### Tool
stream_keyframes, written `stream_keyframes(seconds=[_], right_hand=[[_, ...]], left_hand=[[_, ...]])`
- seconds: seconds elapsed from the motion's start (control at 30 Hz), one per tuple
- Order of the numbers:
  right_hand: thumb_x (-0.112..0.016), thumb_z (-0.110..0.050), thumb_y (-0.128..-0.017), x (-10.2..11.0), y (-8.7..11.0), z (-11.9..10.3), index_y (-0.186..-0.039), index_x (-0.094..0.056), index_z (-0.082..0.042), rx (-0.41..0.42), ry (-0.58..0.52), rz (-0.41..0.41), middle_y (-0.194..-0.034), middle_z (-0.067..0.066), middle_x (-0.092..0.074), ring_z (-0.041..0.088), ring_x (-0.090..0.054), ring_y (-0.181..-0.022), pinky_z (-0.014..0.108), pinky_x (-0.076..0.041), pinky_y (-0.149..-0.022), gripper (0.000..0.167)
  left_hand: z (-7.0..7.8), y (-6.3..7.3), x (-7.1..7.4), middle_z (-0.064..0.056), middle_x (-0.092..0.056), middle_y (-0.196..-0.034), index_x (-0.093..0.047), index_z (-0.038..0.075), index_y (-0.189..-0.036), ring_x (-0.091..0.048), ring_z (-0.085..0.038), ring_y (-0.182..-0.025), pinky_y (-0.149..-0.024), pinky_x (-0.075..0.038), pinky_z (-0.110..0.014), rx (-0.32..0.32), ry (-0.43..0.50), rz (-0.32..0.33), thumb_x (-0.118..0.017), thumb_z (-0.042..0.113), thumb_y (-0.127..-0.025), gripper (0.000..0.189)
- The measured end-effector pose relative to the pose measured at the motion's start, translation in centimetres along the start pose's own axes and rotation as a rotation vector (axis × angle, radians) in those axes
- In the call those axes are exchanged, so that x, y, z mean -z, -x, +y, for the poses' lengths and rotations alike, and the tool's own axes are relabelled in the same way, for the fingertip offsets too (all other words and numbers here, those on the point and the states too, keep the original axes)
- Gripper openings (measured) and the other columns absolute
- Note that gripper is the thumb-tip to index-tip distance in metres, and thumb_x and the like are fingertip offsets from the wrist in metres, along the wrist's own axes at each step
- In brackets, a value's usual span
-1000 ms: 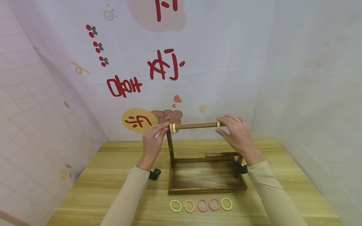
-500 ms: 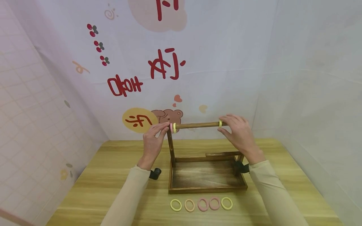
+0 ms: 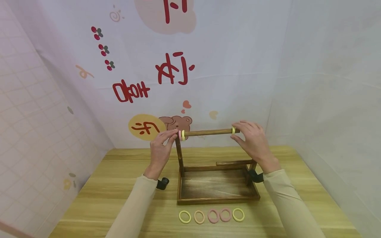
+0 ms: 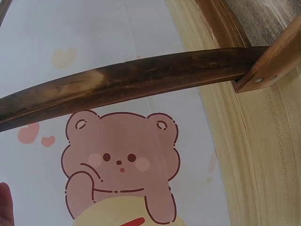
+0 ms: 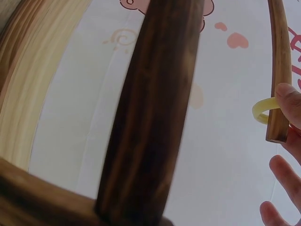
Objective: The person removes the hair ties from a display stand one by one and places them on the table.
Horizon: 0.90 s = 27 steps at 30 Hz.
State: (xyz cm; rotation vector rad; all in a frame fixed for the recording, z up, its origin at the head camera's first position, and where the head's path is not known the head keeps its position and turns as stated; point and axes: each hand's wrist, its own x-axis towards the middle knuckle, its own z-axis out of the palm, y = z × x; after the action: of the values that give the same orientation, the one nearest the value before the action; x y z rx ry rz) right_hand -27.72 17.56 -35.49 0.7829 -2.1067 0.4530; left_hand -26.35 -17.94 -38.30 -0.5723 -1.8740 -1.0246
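My left hand [image 3: 160,148] pinches the top left corner of a dark wooden rack [image 3: 218,200], where its upper rod [image 3: 208,132] meets the left post [image 3: 180,153]. A pink ring [image 3: 180,135] and a yellow ring [image 3: 183,135] sit on the rod right beside those fingertips. At the rod's free right end, thumb and fingers of my right hand [image 3: 251,140] pinch another yellow ring [image 3: 233,130]. This ring [image 5: 260,111] encircles the rod just short of its end in the right wrist view, with the thumb over it. The left wrist view mostly shows the post [image 4: 141,77].
In front of the rack lie several loose rings in a row: yellow [image 3: 185,217], orange [image 3: 199,217], pink [image 3: 213,216], pink [image 3: 225,215] and yellow [image 3: 238,215]. A lower rod [image 3: 233,163] juts left from the right side. A printed cloth [image 3: 226,66] hangs behind the wooden table [image 3: 119,185].
My right hand has shifted slightly right, carrying the yellow ring along the upper rod toward its free end. The left hand and the loose rings stay where they were.
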Motion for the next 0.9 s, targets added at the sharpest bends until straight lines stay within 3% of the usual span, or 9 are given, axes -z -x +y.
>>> stream_keyframes(seconds=[0.27, 0.9], right_hand=[[-0.090, -0.017, -0.081, 0.3, 0.4, 0.3, -0.124, -0.071, -0.003, -0.027, 0.003, -0.024, -0.121, 0.016, -0.073, 0.039, -0.062, -0.121, 0.064, -0.046, -0.099, 0.049], [-0.091, -0.016, -0.080, 1.0, 0.9, 1.2, -0.123, -0.071, -0.001, -0.025, 0.017, 0.002, -0.121, 0.016, -0.073, 0.040, -0.063, -0.119, 0.065, -0.046, -0.099, 0.050]], left_hand=[[0.2, 0.1, 0.0, -0.010, -0.078, -0.111, -0.080, 0.004, -0.114, -0.072, -0.030, -0.104, -0.089, -0.058, -0.050, 0.006, -0.013, 0.000, -0.080, 0.004, -0.089, 0.025], [0.0, 0.0, 0.1, -0.009, -0.078, -0.109, -0.080, 0.004, -0.114, -0.073, -0.028, -0.104, -0.087, -0.059, -0.048, -0.002, -0.029, 0.000, -0.080, 0.003, -0.089, 0.025]])
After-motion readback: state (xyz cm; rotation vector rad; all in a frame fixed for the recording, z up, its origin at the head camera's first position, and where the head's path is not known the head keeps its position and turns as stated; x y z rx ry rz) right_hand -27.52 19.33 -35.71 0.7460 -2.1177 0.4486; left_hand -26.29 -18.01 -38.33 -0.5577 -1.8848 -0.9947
